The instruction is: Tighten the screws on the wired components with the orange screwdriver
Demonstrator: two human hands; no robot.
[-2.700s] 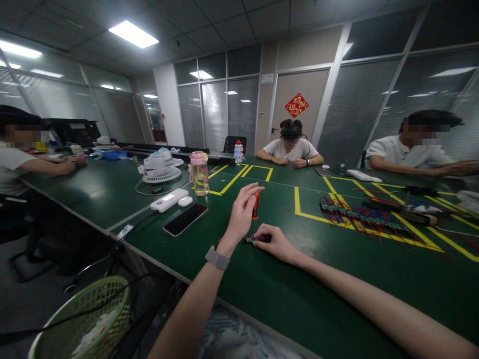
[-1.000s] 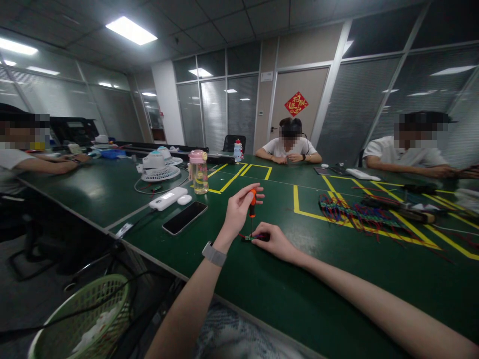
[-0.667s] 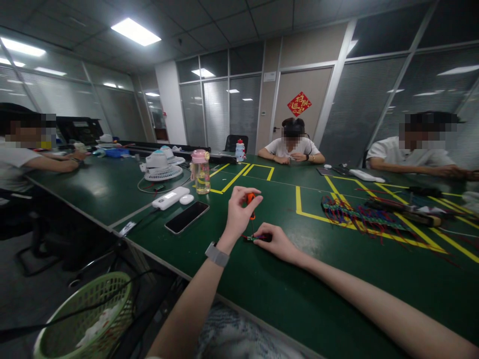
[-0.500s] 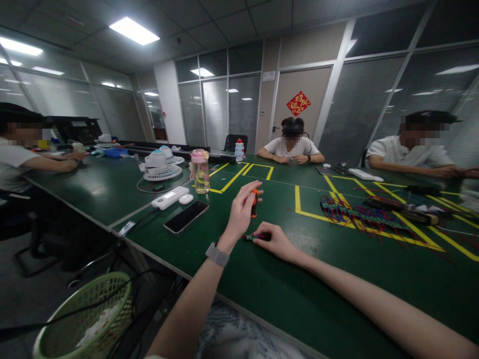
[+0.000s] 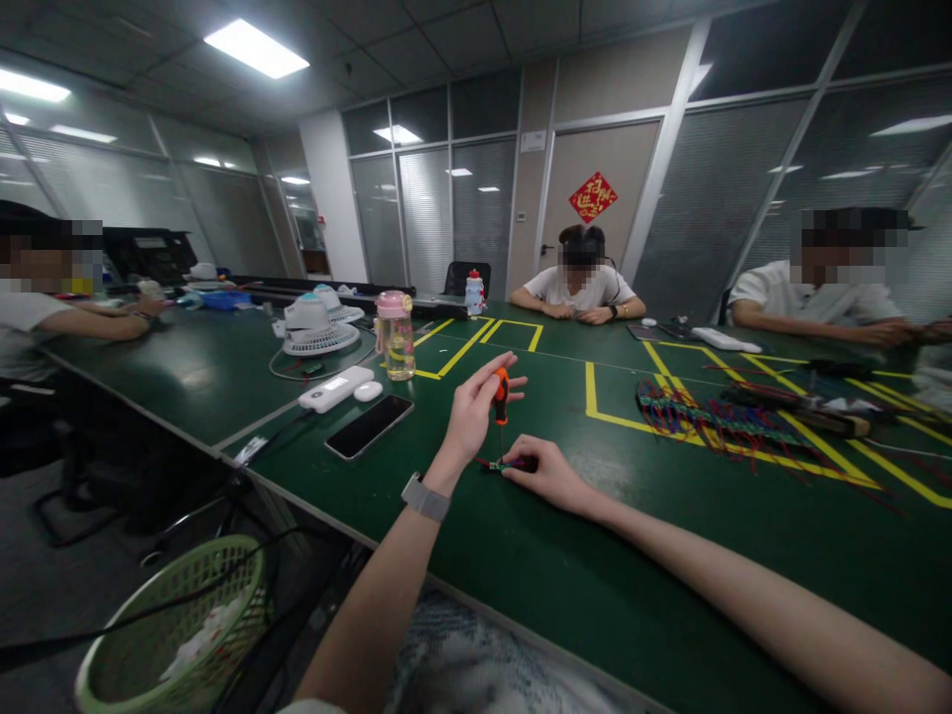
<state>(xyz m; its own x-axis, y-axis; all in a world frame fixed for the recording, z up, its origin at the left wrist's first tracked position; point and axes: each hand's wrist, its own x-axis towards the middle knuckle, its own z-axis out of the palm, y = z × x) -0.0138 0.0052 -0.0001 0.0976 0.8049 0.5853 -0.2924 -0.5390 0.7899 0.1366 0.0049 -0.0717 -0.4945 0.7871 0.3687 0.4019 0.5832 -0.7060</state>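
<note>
My left hand [image 5: 470,409] has its thumb and fingers on a screwdriver [image 5: 502,405] with an orange and black handle. The other fingers are stretched out past the handle. Its thin shaft points straight down, and the tip meets a small green circuit board [image 5: 496,466] on the table. My right hand [image 5: 548,474] rests on the table and pinches the board's right side, fingertips close to the screwdriver tip. Wires run from the board, partly hidden under the right fingers. Details on the board are too small to make out.
Right of my hands lies a row of wired boards [image 5: 714,421] by yellow tape. On the left are a phone [image 5: 370,426], a white power bank [image 5: 337,390], a pink-lidded bottle [image 5: 395,337] and a white fan [image 5: 316,327]. A green basket [image 5: 245,595] stands below. Three people sit around the table.
My left hand has turned a little, showing more of the screwdriver handle, which still stands upright over the board. My right hand keeps its pinch. The whole view has shifted slightly.
</note>
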